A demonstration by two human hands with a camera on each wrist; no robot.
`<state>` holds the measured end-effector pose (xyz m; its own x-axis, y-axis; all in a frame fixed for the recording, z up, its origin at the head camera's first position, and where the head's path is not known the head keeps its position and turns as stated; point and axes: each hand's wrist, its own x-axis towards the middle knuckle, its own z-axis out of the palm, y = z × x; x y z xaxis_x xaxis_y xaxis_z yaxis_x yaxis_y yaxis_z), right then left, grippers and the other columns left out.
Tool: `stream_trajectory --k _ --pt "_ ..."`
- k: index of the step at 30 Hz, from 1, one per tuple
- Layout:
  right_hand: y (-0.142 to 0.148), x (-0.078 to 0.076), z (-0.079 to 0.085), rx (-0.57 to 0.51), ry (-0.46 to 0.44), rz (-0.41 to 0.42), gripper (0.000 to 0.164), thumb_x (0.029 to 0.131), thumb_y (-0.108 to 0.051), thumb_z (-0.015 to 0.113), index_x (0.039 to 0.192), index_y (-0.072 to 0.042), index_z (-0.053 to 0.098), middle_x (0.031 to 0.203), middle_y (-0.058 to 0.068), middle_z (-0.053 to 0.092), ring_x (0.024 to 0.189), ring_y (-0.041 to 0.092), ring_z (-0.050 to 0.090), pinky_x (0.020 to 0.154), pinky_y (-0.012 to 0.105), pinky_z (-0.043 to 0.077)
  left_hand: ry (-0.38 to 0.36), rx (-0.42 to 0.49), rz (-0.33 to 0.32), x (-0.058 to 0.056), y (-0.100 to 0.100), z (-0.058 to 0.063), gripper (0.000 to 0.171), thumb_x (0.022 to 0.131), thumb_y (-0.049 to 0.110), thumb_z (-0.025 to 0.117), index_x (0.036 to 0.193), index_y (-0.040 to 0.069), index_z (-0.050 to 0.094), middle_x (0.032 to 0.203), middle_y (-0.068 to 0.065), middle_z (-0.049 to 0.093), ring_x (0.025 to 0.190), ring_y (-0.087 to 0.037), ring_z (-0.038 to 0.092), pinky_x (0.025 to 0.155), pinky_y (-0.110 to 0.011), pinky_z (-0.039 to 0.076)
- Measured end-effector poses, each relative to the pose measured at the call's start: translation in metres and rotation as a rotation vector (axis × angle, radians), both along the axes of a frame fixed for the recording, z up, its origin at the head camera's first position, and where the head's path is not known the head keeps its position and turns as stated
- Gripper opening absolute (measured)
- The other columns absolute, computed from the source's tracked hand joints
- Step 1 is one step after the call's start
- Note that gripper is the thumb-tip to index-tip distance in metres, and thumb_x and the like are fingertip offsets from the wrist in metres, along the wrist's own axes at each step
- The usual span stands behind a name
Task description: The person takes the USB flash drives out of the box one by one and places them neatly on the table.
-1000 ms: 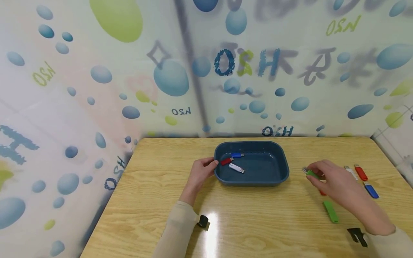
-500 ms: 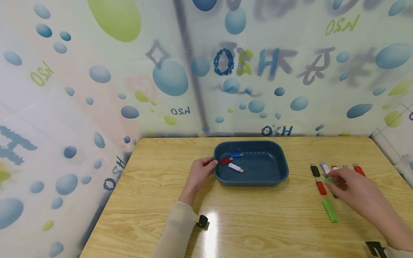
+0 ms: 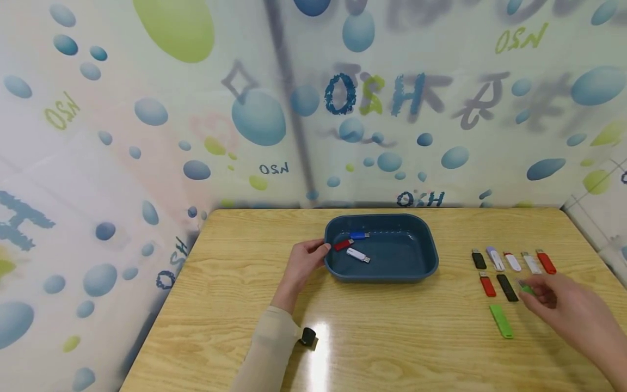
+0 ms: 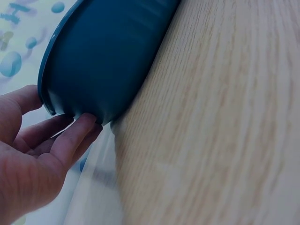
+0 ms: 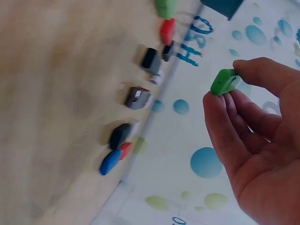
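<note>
In the head view, my left hand grips the left end of a dark blue tray, thumb at the rim; in the left wrist view its fingers lie against the outer wall. A blue USB stick, a red USB stick and a white USB stick lie in the tray's left half. My right hand pinches a green USB stick between thumb and fingertips, right of a black USB stick. The palm partly hides it in the head view.
Several more USB sticks lie in rows at the right, among them a small black one, a red one and a larger green one. A patterned curtain rises behind the wooden table.
My right hand has moved right and nearer to me with the green USB stick, uncovering sticks in the rows. The left hand and the tray have stayed put.
</note>
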<state>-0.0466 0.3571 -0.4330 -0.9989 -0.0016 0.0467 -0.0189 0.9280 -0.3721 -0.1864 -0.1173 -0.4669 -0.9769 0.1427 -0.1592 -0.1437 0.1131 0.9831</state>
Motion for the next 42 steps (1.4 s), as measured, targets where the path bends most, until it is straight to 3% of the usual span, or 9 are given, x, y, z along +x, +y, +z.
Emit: stream_trajectory --k 4,9,17,29,35,42 --pt "0.0 0.005 -0.005 0.006 -0.003 -0.039 0.027 0.089 -0.015 0.079 0.099 0.008 0.069 0.079 0.003 0.067 0.067 0.018 0.062 0.054 0.04 0.054 0.001 -0.004 0.008 0.001 -0.001 0.001 0.041 0.103 0.017 0.065 0.136 -0.008 0.063 0.131 -0.025 0.066 0.109 -0.033 0.07 0.091 -0.037 0.061" --pt "-0.003 0.008 -0.011 0.016 -0.073 -0.08 0.032 0.091 -0.018 0.078 0.1 0.011 0.068 0.08 0.006 0.066 0.069 0.021 0.062 0.054 0.037 0.052 0.0 -0.008 0.011 0.001 -0.001 0.001 0.041 0.103 0.017 0.065 0.136 -0.007 0.063 0.131 -0.025 0.066 0.11 -0.033 0.07 0.091 -0.037 0.06" --pt "-0.006 0.013 -0.022 0.002 -0.18 -0.083 0.031 0.095 -0.019 0.073 0.1 0.011 0.068 0.078 0.0 0.064 0.069 0.018 0.058 0.055 0.033 0.047 0.006 0.007 -0.001 0.001 -0.001 0.001 0.041 0.103 0.017 0.065 0.136 -0.007 0.063 0.129 -0.025 0.066 0.11 -0.034 0.07 0.091 -0.037 0.061" --pt "0.0 0.012 -0.035 0.035 -0.348 -0.1 0.042 0.097 -0.028 0.069 0.103 0.013 0.064 0.081 0.003 0.062 0.069 0.02 0.053 0.058 0.038 0.046 -0.009 -0.001 0.002 -0.001 0.002 0.002 0.041 0.103 0.014 0.063 0.136 -0.01 0.061 0.131 -0.029 0.064 0.114 -0.04 0.068 0.092 -0.041 0.06" --pt "0.001 0.01 -0.039 0.037 -0.387 -0.102 0.038 0.096 -0.029 0.071 0.099 0.009 0.065 0.08 0.003 0.061 0.069 0.02 0.052 0.057 0.037 0.045 -0.002 0.005 0.014 -0.001 0.001 -0.002 0.04 0.102 0.017 0.066 0.135 -0.007 0.065 0.129 -0.025 0.067 0.109 -0.033 0.07 0.089 -0.036 0.061" --pt "-0.001 0.009 -0.038 0.039 -0.432 -0.101 0.034 0.095 -0.028 0.072 0.096 0.006 0.065 0.081 0.004 0.063 0.07 0.021 0.055 0.059 0.041 0.048 -0.002 0.021 0.02 -0.001 0.002 -0.001 0.039 0.102 0.014 0.066 0.133 -0.009 0.065 0.126 -0.025 0.068 0.107 -0.033 0.071 0.087 -0.035 0.062"
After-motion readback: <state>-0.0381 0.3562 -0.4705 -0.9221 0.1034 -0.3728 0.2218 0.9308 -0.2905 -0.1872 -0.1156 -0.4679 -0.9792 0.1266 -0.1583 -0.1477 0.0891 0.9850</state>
